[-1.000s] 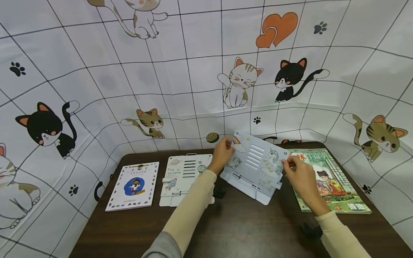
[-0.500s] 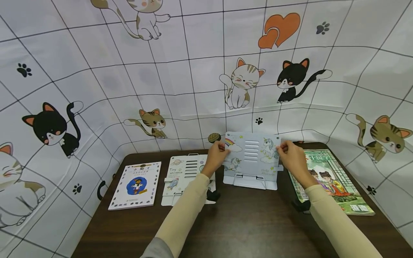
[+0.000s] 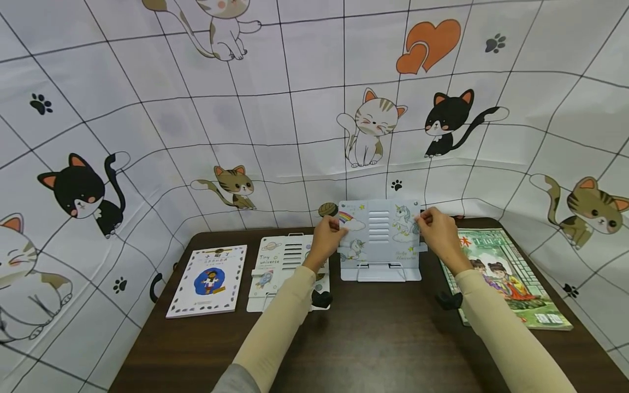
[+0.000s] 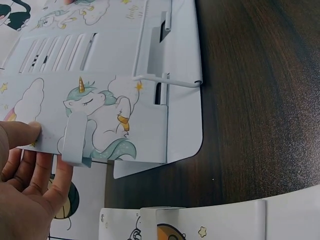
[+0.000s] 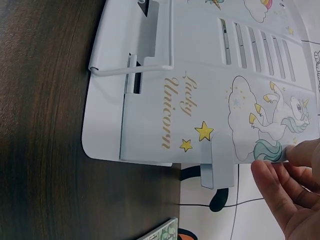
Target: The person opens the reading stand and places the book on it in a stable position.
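A pale blue-grey book stand (image 3: pixel 379 245) printed with unicorns, a rainbow and stars stands tilted up near the table's back edge. My left hand (image 3: pixel 326 240) pinches its left side edge, the thumb on the printed face and the fingers behind, as the left wrist view shows. On the opposite edge, my right hand (image 3: pixel 440 234) pinches the panel beside the unicorn's tail. Lucky Unicorn lettering and a side clip (image 5: pixel 220 160) show in the right wrist view. A wire page holder (image 4: pixel 167 80) lies across the stand's lower ledge.
Left of the unicorn stand lies a white "Tiny universe" book stand (image 3: pixel 275 262), partly hidden by the left arm. A white book (image 3: pixel 206 281) with a blue circle lies further left. A green illustrated book (image 3: pixel 511 278) lies at right, partly behind the right forearm. Cat-print cloth (image 3: pixel 295 136) hangs behind.
The unicorn stand has turned from slanted to square with the table's back edge and moved slightly left. Both hands stayed on its sides and moved with it.
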Demonstrator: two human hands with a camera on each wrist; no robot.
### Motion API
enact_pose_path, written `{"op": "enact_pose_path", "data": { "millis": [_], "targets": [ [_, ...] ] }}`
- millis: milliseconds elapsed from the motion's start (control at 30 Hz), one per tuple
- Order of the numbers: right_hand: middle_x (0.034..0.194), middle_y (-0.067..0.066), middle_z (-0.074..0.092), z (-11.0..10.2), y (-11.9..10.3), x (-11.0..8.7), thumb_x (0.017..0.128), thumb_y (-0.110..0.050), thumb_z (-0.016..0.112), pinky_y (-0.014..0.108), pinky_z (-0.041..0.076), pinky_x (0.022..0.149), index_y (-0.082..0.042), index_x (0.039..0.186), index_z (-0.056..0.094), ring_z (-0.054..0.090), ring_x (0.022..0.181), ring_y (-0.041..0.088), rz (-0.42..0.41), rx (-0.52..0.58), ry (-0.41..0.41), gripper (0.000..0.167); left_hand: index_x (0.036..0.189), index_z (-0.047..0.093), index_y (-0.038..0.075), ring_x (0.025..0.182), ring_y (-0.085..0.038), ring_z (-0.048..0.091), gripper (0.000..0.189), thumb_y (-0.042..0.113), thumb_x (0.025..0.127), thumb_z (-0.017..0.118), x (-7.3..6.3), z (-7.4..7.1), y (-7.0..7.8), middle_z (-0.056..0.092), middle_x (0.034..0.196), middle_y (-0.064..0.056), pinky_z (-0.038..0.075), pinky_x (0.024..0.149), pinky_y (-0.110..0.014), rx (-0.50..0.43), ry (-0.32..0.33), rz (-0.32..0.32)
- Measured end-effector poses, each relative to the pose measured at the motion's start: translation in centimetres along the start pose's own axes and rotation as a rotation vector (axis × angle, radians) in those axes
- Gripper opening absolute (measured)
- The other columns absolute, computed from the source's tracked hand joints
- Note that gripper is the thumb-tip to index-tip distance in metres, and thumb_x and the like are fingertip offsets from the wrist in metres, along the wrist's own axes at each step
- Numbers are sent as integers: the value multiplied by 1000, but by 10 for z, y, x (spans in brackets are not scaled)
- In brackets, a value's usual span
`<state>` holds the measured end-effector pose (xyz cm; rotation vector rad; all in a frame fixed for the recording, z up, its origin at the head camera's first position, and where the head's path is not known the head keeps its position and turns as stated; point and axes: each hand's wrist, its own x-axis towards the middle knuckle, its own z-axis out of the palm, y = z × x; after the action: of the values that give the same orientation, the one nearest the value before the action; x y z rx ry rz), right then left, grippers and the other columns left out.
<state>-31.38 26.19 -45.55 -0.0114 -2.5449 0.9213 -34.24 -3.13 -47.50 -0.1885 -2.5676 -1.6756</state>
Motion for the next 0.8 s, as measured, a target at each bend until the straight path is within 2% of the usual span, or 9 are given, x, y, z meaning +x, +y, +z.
{"op": "enact_pose_path", "data": {
  "millis": [267,433,533,667,733,800],
  "targets": [
    [101,26,77,2,0,3,107,-18,65,33,55,64,5,108,67,78,80,36,12,7,-4,23,121,58,1,109,-29,66,26,14,103,71,-1,-2,0,65,117,-16,57,91,-38,-19,0,-1],
    [103,26,76,-8,-2,-2,106,-15,65,35,61,67,4,113,67,78,84,37,17,44,-33,21,125,57,1,112,-30,66,30,15,103,72,-2,-2,-2,65,119,-16,57,94,-40,-29,13,27],
    [106,27,75,-21,3,-10,106,-16,64,42,60,72,4,116,67,76,90,39,18,35,-38,23,125,57,2,109,-27,67,31,14,102,73,-5,-1,-2,65,118,-15,58,94,-38,-29,76,88],
    [107,28,75,-43,17,-24,106,-18,61,53,57,77,4,115,68,74,95,44,7,-22,-32,25,117,61,2,93,-21,65,18,10,102,68,-14,5,7,66,106,-13,56,81,-29,-19,182,225],
    [108,28,75,-55,28,-32,107,-19,60,56,57,76,4,115,67,73,95,45,7,-54,-44,25,111,64,2,86,-19,64,11,7,103,65,-23,11,16,67,100,-12,52,75,-25,-4,188,297],
    [107,28,74,-66,40,-40,107,-20,60,55,56,73,4,115,67,72,92,45,18,-95,-59,26,106,67,3,82,-16,64,7,7,102,64,-33,19,25,69,95,-11,51,71,-23,14,162,348]
  ]
}}
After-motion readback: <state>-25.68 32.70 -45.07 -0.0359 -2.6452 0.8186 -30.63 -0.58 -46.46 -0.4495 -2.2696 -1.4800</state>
